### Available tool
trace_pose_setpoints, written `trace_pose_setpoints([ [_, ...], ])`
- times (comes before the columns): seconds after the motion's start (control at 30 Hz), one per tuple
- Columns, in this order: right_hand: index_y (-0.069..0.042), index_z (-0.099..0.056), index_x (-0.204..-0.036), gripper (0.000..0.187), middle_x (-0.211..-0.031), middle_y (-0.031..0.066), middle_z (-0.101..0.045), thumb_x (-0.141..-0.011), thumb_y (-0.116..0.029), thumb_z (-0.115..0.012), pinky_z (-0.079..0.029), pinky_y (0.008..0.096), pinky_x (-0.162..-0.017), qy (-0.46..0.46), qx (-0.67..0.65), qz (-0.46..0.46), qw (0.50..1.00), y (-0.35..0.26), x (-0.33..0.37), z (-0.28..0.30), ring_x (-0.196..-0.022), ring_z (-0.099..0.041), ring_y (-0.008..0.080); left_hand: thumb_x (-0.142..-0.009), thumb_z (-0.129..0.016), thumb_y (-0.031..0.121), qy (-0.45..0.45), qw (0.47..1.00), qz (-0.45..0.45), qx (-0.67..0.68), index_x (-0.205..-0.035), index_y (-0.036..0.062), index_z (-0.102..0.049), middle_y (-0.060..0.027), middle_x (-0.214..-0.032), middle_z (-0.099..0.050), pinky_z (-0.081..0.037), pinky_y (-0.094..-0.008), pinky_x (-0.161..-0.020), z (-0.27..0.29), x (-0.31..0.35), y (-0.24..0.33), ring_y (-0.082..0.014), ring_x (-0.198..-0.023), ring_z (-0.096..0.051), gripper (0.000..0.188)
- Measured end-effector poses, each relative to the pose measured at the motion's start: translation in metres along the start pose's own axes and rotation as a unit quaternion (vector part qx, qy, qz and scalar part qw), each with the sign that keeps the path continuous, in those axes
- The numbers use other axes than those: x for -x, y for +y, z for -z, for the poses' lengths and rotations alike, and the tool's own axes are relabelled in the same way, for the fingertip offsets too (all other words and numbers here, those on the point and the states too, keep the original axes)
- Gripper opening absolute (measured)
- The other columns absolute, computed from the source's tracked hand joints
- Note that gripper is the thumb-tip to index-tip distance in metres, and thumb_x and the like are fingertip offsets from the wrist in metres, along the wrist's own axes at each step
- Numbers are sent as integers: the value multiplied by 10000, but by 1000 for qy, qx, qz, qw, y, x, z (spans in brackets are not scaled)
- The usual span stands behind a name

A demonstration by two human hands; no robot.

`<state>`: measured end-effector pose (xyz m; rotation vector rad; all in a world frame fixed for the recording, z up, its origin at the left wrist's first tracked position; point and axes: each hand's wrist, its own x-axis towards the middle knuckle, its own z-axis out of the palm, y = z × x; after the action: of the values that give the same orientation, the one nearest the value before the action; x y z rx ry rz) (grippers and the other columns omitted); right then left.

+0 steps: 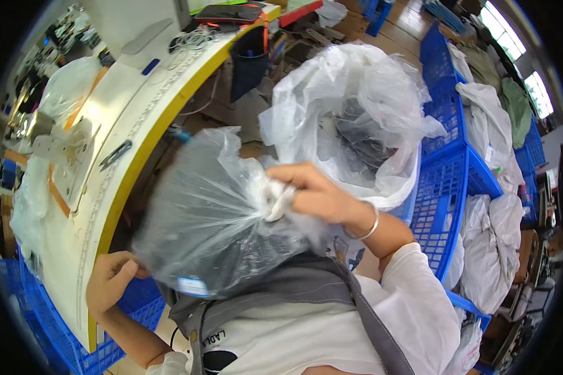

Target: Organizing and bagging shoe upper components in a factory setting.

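A clear plastic bag [200, 219], filled with something dark, hangs in front of my body. Its gathered, knotted neck [272, 200] is gripped by my right hand [316, 192], which wears a light bangle on the wrist. A small blue-and-white label [192, 287] sits low on the bag. My left hand [114, 280] is at the bag's lower left edge, beside the table rim. Its fingers are curled inward and their tips are partly hidden, so what they hold, if anything, cannot be made out.
Beyond the bag stands a large white plastic sack [300, 94], open, with dark contents. Blue crates [441, 206] and filled sacks [491, 244] line the right. A curved white table [131, 131] with yellow edge carries thread snips [116, 154]; a blue crate [141, 303] sits below.
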<state>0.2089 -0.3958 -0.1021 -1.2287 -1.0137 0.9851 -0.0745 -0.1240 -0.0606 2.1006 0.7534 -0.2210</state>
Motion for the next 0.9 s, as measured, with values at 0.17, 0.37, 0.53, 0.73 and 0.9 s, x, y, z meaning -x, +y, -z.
trace_pose_setpoints([
  [0.17,53,-557,-904,276,-793,18,-570,-673,-63,-460,-392,208,-606,-127,-96,28,987,-48,-35,-11,-691,-484,60,-739,-683,395,204,928,-288,119,-1090,-77,-509,-194,-996,-616,-426,-348,-886,-17,12,76,-252,-953,-591,613],
  [0.37,39,-539,-893,279,-717,30,-509,-629,-26,-477,-380,215,-593,-209,68,119,968,-85,-55,-61,-681,-417,39,-547,-818,395,158,870,-462,-66,-1293,17,-348,-139,-1163,-516,-357,-379,-912,-53,-10,114,-283,-1054,-501,959],
  [0.53,-1,-506,-1032,401,-636,65,-478,-633,-23,-541,-392,239,-578,-135,220,171,951,-77,-69,-87,-566,-456,145,-648,-787,257,113,938,-321,63,-943,26,-630,-70,-792,-619,-424,-266,-688,-26,20,88,-164,-720,-558,406],
  [0.73,4,-552,-880,235,-650,52,-505,-666,43,-463,-395,222,-573,-82,220,311,921,-67,-112,-123,-592,-481,111,-675,-717,124,179,939,-248,156,-880,14,-638,-33,-733,-622,-434,-213,-632,-8,75,67,-78,-688,-543,245],
  [0.9,24,-533,-1029,243,-850,53,-560,-815,-63,-459,-410,249,-721,-160,166,315,921,-98,-163,-173,-811,-514,120,-693,-679,124,553,793,-175,189,-804,13,-633,-23,-749,-628,-443,-213,-638,40,114,32,-85,-674,-568,164],
])
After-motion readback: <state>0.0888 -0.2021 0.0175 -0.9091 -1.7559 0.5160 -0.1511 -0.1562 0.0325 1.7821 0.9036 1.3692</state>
